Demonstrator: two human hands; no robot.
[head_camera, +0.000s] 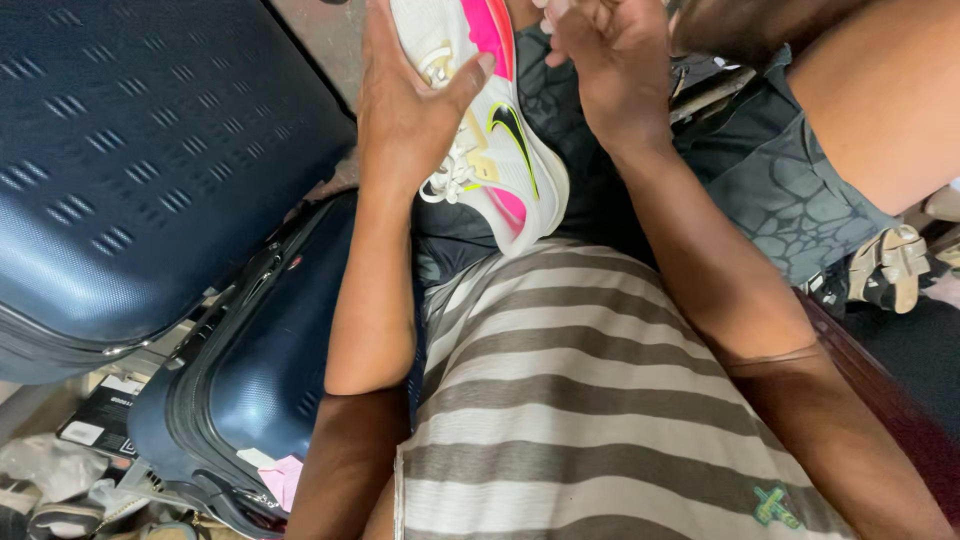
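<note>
At top centre, the left hand (410, 110) grips a white sneaker (500, 140) with pink and yellow accents, its laces hanging loose, not yet tied. The right hand (610, 60) curls beside it, grasp unclear. Two navy suitcases (130, 150) crowd the left of the frame; sandals (890, 265) lie at right.

Down at the lower left, a flat black box (98, 415) with a white label (82, 432) lies beside the dark blue suitcase (250, 390).

Two dark blue suitcases (150, 150) (260, 370) stand left; sandals (890, 265) lie right.
</note>
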